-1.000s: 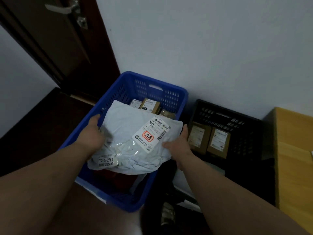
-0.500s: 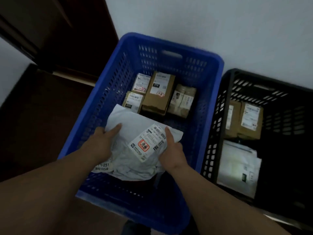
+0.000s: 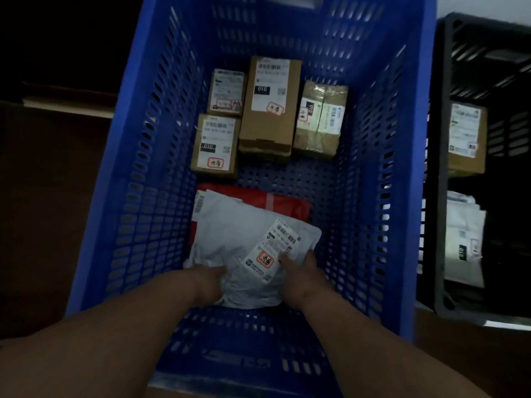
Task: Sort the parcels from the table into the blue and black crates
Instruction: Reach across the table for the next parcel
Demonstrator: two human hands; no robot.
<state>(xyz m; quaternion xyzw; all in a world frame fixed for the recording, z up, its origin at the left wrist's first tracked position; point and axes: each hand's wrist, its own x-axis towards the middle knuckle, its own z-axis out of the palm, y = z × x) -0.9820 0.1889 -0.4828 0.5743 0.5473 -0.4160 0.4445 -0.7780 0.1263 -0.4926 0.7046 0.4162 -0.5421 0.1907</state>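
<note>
Between the left hand (image 3: 208,282) and right hand (image 3: 298,272), both closed on its near edge, the grey mailer (image 3: 247,248) settles flat atop a red parcel (image 3: 283,203) inside the blue crate (image 3: 138,196); beyond, cardboard boxes (image 3: 268,110) stay clear.

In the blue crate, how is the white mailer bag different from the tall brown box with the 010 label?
The white mailer bag is soft and wrinkled; the tall brown box is stiff with straight edges. The bag lies at the crate's near end on a red parcel, with both hands on it; the box stands among other boxes at the far end, untouched. Both carry a white shipping label with a red stamp.
</note>
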